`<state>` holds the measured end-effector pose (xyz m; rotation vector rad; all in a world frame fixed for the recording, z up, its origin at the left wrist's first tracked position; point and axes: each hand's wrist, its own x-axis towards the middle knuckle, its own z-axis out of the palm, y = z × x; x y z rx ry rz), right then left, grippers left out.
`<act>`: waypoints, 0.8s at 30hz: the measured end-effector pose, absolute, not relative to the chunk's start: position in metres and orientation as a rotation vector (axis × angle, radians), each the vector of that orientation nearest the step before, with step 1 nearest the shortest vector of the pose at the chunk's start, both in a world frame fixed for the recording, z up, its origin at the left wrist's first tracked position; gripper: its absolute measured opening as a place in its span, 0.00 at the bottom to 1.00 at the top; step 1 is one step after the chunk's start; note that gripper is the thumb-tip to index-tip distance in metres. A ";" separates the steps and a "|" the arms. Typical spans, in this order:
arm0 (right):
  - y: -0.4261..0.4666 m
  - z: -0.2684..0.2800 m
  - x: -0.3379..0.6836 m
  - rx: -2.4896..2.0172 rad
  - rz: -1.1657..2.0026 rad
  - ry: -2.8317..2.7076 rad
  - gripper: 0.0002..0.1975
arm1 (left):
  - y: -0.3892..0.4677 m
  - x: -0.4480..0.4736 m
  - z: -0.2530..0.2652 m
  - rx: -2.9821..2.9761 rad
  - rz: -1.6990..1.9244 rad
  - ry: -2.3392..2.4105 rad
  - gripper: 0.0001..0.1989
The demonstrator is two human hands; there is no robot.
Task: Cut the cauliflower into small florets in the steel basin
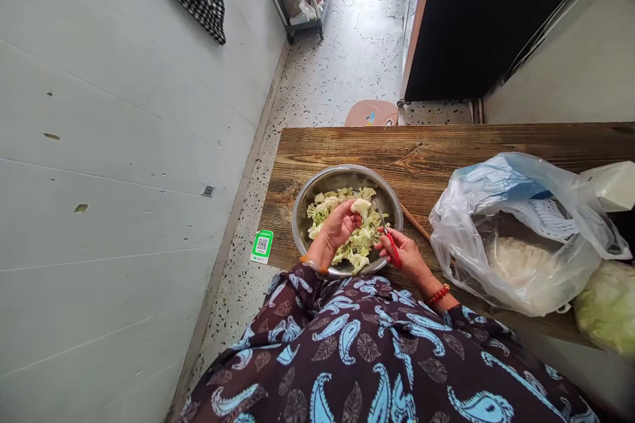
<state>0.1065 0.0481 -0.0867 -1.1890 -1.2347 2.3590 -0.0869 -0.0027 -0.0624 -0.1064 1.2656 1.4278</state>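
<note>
A steel bowl full of cut cauliflower pieces stands on the wooden table in front of me. Over the bowl, my left hand is closed on a cauliflower floret, pinched at the fingertips. My right hand grips red-handled scissors at the bowl's right side. The scissor blades point up and away, just right of the floret and apart from it. My fingers partly hide the red handles.
On the wooden table, a clear plastic bag lies to the right, with a cabbage-like vegetable beyond it. Chopsticks lie between bowl and bag. A green QR card sits at the left edge. Behind the table stands a pink stool.
</note>
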 end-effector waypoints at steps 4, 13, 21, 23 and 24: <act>0.046 -0.073 0.096 -1.153 2.318 -1.124 0.25 | -0.006 -0.073 -0.055 -0.042 1.434 1.237 0.14; 0.045 -0.043 0.083 -1.109 2.262 -0.949 0.27 | -0.032 -0.066 -0.031 -0.007 1.470 1.227 0.18; 0.041 -0.031 0.089 -0.972 1.940 -1.524 0.25 | -0.057 -0.069 -0.005 0.283 1.378 1.361 0.26; 0.040 -0.025 0.088 -0.945 1.937 -1.545 0.25 | -0.061 -0.065 0.001 0.373 1.339 1.356 0.28; 0.040 -0.021 0.088 -0.934 1.951 -1.541 0.24 | -0.062 -0.063 0.003 0.400 1.318 1.343 0.27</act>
